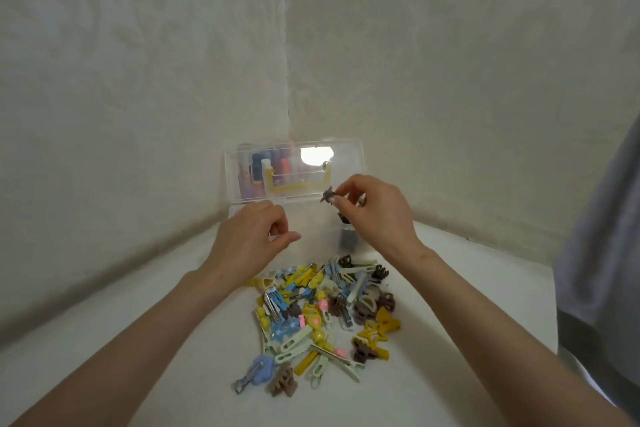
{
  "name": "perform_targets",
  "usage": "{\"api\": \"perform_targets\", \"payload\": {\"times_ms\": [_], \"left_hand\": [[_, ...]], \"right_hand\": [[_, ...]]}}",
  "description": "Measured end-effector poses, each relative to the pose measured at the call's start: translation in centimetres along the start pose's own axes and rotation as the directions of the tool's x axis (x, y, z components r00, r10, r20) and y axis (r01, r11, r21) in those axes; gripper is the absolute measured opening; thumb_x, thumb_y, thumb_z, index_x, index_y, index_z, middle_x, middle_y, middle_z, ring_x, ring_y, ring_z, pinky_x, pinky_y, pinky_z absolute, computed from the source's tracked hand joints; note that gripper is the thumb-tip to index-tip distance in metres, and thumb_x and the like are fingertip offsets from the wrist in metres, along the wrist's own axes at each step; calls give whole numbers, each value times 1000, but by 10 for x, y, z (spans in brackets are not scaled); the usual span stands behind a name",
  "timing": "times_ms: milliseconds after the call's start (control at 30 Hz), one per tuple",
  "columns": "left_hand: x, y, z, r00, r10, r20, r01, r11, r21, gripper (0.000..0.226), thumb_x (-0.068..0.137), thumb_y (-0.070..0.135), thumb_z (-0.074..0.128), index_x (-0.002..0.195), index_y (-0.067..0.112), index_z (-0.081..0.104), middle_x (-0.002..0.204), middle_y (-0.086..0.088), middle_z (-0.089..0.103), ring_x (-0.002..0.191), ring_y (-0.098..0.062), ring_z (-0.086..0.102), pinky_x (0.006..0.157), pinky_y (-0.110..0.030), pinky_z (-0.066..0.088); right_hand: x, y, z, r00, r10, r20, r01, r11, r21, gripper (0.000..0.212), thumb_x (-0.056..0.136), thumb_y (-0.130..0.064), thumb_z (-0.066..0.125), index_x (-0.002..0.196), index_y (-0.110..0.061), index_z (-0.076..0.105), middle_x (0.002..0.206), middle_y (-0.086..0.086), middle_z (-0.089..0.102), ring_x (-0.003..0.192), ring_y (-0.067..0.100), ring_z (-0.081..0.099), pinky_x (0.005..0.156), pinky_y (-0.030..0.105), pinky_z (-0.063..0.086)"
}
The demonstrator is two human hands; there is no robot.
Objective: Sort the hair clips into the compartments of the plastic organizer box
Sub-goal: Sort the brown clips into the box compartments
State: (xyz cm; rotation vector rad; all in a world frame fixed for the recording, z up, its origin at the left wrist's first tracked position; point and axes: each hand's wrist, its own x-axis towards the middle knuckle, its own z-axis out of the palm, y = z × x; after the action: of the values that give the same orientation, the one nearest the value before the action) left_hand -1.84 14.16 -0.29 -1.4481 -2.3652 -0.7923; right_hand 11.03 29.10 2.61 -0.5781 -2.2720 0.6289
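A clear plastic organizer box (313, 229) stands open in the corner, its lid (346, 170) with a yellow handle tipped up against the wall. My right hand (375, 210) pinches a small dark brown claw clip (327, 196) above the box's right side. A second dark clip shows just under that hand. My left hand (254, 239) hovers over the box's left side with fingers curled and nothing visible in them. A pile of hair clips (322, 315) in yellow, blue, green, pink and brown lies on the white table in front of the box.
Patterned walls meet in a corner right behind the box. A grey garment or cloth (602, 253) hangs along the right edge. White table surface (138, 357) spreads to the left of the pile and toward me.
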Motion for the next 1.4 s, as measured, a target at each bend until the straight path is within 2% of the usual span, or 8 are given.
{"api": "perform_targets", "payload": {"times_ms": [167,333,433,833,933,1100,1233,1400], "left_hand": [[-1,-6,1,999,-4,-37,4,1000,-14,24,80,42,64,69,26,51,69,13,48,73,-9,45,61,-29,40],[-1,-9,7,995,-15,-101,13,1000,-18,23,79,40,66,70,22,55,72,9,53,77,-12,47,61,-31,42],[-2,-11,11,991,-17,-131,15,1000,-20,23,79,39,66,71,21,56,72,10,51,77,-13,46,61,-30,40],[-7,-5,7,981,-42,-187,10,985,-171,13,86,23,60,95,26,51,83,12,57,77,-5,53,67,-27,45],[-7,-3,8,979,-23,-201,-9,988,-156,15,85,19,60,97,24,53,87,10,57,78,-7,52,70,-29,44],[-10,6,9,972,89,-216,-108,991,-79,13,84,16,61,95,18,55,92,9,54,81,-8,48,69,-15,36],[-16,17,10,967,224,-120,-232,971,-56,10,85,27,53,93,22,55,90,12,53,78,-2,46,67,-12,37],[-15,23,3,940,207,271,-179,976,-123,11,88,34,58,93,32,49,82,21,53,74,-1,51,70,-21,44]], "right_hand": [[10,5,11,994,-62,89,85,955,-283,24,86,-43,59,103,-27,64,93,-7,59,81,9,52,66,24,35],[-13,20,-17,992,-90,-92,88,996,-20,6,86,-26,63,90,-26,68,76,-15,59,65,-2,51,58,13,35],[-28,31,-17,998,-43,-51,46,998,53,5,85,-23,65,84,-25,69,67,-17,57,59,-6,50,53,12,31],[-45,38,13,973,81,215,0,935,-355,27,84,-53,56,88,-28,64,81,-13,50,75,7,47,65,24,34],[-44,38,11,974,109,199,-53,961,-270,19,85,-44,58,86,-27,66,84,-12,59,76,7,51,65,24,36],[-40,40,3,972,206,116,-225,957,185,15,81,-38,66,68,-30,65,68,-12,62,57,-1,49,59,21,37],[-40,38,1,975,210,69,-221,927,304,16,83,-32,66,68,-27,67,63,-9,60,52,1,44,60,24,39],[-36,35,4,984,176,18,-175,951,254,14,84,-34,64,72,-28,66,68,-11,61,53,0,46,57,21,36]]}}
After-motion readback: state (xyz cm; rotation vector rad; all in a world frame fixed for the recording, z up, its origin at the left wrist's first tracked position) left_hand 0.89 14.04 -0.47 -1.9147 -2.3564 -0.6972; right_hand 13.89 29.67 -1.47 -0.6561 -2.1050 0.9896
